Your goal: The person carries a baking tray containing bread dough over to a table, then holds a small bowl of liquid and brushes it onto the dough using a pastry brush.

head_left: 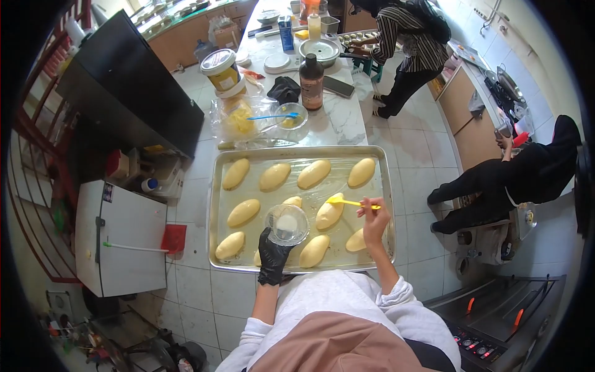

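My left hand [274, 255], in a black glove, holds a clear bowl [289, 225] with whitish contents over the metal baking tray [211, 204]. Bare, my right hand [374, 217] grips a yellow brush [354, 203], whose head touches an oval dough piece [329, 214] right of the bowl. Several more pale yellow dough pieces lie on the tray, among them one at the back left [236, 174] and one at the front [315, 251]. The bowl and my left hand partly cover two pieces.
Behind the tray stand a plastic bowl [299, 114] with a blue utensil, a dark bottle [311, 84] and a tub [221, 71]. One person [406, 49] works at the table's far right; another [527, 170] stands at the right counter. A black cabinet [133, 80] is left.
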`<state>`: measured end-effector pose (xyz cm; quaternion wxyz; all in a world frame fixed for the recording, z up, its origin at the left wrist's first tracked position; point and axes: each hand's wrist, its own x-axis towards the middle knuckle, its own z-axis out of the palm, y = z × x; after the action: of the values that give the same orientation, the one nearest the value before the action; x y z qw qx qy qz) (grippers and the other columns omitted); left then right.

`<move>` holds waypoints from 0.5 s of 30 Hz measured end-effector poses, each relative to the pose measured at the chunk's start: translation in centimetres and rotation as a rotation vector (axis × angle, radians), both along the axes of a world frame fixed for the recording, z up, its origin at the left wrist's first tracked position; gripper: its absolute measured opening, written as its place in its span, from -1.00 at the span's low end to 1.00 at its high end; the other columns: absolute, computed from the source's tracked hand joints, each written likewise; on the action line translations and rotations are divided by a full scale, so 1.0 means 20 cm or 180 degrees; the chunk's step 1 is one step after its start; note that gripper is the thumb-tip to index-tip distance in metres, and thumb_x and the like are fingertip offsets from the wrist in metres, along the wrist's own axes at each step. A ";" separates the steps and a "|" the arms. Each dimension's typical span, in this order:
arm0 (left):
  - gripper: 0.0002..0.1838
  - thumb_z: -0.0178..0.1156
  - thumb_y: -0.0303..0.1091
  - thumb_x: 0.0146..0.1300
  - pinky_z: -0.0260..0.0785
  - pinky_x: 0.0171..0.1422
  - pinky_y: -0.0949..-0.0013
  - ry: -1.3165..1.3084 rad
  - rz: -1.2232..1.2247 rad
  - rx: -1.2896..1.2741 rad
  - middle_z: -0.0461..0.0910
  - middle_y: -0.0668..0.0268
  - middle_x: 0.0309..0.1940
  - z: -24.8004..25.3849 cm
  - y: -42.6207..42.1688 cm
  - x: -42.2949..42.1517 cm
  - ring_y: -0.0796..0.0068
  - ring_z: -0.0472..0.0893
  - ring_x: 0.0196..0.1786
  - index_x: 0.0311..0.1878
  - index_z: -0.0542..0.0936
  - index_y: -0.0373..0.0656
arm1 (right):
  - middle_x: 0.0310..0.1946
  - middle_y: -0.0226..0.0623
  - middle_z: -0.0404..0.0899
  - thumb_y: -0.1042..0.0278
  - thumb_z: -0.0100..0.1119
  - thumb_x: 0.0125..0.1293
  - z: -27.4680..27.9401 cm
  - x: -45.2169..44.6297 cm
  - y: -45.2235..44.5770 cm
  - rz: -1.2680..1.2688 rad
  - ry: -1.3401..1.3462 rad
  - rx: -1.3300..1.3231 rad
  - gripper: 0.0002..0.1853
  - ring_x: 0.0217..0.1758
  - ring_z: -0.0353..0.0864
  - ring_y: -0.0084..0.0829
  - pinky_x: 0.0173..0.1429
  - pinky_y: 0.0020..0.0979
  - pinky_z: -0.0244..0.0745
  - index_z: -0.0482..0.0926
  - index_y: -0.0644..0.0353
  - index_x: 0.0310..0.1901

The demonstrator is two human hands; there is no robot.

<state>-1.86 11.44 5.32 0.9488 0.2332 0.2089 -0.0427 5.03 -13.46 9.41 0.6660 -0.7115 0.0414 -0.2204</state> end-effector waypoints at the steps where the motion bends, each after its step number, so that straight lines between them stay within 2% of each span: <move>1: -0.39 0.08 -0.12 0.12 0.14 0.27 -0.01 -0.0018 -0.0059 0.0081 0.28 0.09 0.16 -0.01 -0.01 0.01 0.14 0.30 0.20 0.21 0.23 -0.18 | -0.55 -0.30 0.50 0.38 0.04 0.29 0.00 0.00 -0.03 0.0000 0.0010 0.0011 -0.81 -0.61 0.50 -0.60 -0.56 -0.59 0.39 0.38 0.29 -0.42; 4: -0.41 0.06 -0.14 0.14 0.11 0.30 0.02 -0.0159 -0.0369 0.0571 0.28 0.09 0.16 -0.07 -0.05 0.01 0.15 0.29 0.20 0.22 0.23 -0.19 | -0.54 -0.29 0.49 0.31 -0.07 0.36 0.07 -0.01 -0.13 -0.0697 -0.0415 0.0237 -0.78 -0.66 0.43 -0.62 -0.59 -0.59 0.36 0.33 0.24 -0.41; 5: -0.41 0.06 -0.15 0.15 0.10 0.31 0.04 -0.0327 -0.0569 0.0997 0.28 0.09 0.17 -0.10 -0.06 0.03 0.15 0.29 0.21 0.22 0.23 -0.19 | -0.54 -0.29 0.49 0.31 -0.07 0.36 0.12 -0.03 -0.14 -0.0702 -0.0418 0.0238 -0.78 -0.66 0.43 -0.62 -0.59 -0.59 0.36 0.33 0.24 -0.41; 7: -0.42 0.05 -0.16 0.16 0.08 0.33 0.06 -0.0712 -0.0969 0.1939 0.27 0.10 0.17 -0.17 -0.11 0.05 0.16 0.29 0.21 0.22 0.23 -0.19 | -0.54 -0.31 0.48 0.32 -0.03 0.34 0.23 -0.07 -0.14 -0.0513 -0.0281 0.1062 -0.80 -0.65 0.43 -0.64 -0.60 -0.62 0.34 0.31 0.23 -0.41; 8: -0.43 0.05 -0.17 0.16 0.07 0.34 0.07 -0.0793 -0.1126 0.1999 0.27 0.10 0.17 -0.21 -0.13 0.07 0.16 0.29 0.21 0.22 0.23 -0.20 | -0.54 -0.31 0.48 0.32 -0.03 0.34 0.25 -0.10 -0.12 -0.0523 -0.0255 0.1072 -0.80 -0.65 0.43 -0.64 -0.60 -0.62 0.34 0.31 0.23 -0.41; 9: -0.43 0.05 -0.17 0.16 0.07 0.34 0.07 -0.0767 -0.1143 0.2004 0.27 0.10 0.17 -0.14 -0.17 0.08 0.16 0.29 0.21 0.22 0.23 -0.20 | -0.55 -0.33 0.47 0.34 0.00 0.32 0.27 -0.13 -0.10 -0.0235 -0.0058 0.0933 -0.81 -0.64 0.42 -0.65 -0.60 -0.64 0.33 0.31 0.23 -0.40; 11: -0.49 0.04 -0.23 0.18 0.10 0.34 0.14 0.0032 -0.0763 -0.1074 0.33 0.12 0.13 0.09 -0.26 0.13 0.20 0.32 0.18 0.17 0.27 -0.22 | -0.55 -0.35 0.46 0.35 0.02 0.31 0.26 -0.15 -0.07 0.0027 0.0143 0.0800 -0.82 -0.64 0.42 -0.66 -0.60 -0.66 0.33 0.31 0.22 -0.39; 12: -0.54 0.03 -0.27 0.18 0.11 0.33 0.14 0.0039 -0.0832 -0.1534 0.37 0.12 0.09 0.07 -0.27 0.14 0.22 0.34 0.17 0.14 0.31 -0.22 | -0.54 -0.35 0.46 0.37 0.04 0.29 0.24 -0.16 -0.06 0.0055 0.0172 0.0451 -0.84 -0.64 0.42 -0.67 -0.60 -0.68 0.32 0.32 0.22 -0.38; 13: -0.54 0.03 -0.27 0.18 0.11 0.33 0.14 0.0048 -0.0852 -0.1533 0.37 0.12 0.09 0.04 -0.28 0.15 0.22 0.34 0.17 0.14 0.31 -0.22 | -0.54 -0.36 0.46 0.39 0.06 0.28 0.22 -0.16 -0.06 0.0086 0.0195 0.0103 -0.85 -0.64 0.41 -0.67 -0.60 -0.69 0.32 0.33 0.21 -0.36; 14: -0.54 0.03 -0.26 0.18 0.12 0.33 0.13 0.0137 -0.0839 -0.1496 0.37 0.12 0.09 0.02 -0.30 0.15 0.23 0.33 0.17 0.14 0.30 -0.21 | -0.50 -0.35 0.50 0.42 0.07 0.27 0.21 -0.17 -0.06 0.0194 0.0379 0.0189 -0.88 -0.60 0.43 -0.65 -0.53 -0.65 0.37 0.35 0.24 -0.27; 15: -0.53 0.04 -0.26 0.19 0.12 0.33 0.13 0.0238 -0.0826 -0.1455 0.37 0.12 0.09 0.05 -0.32 0.15 0.23 0.33 0.18 0.15 0.30 -0.21 | -0.50 -0.35 0.50 0.42 0.07 0.27 0.22 -0.19 -0.06 0.0170 0.0399 0.0199 -0.88 -0.60 0.43 -0.65 -0.53 -0.65 0.37 0.35 0.24 -0.27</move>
<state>1.20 5.00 6.25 0.9550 0.0359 0.1971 -0.2187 1.22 -14.67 13.74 0.6896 -0.7036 0.0710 -0.1561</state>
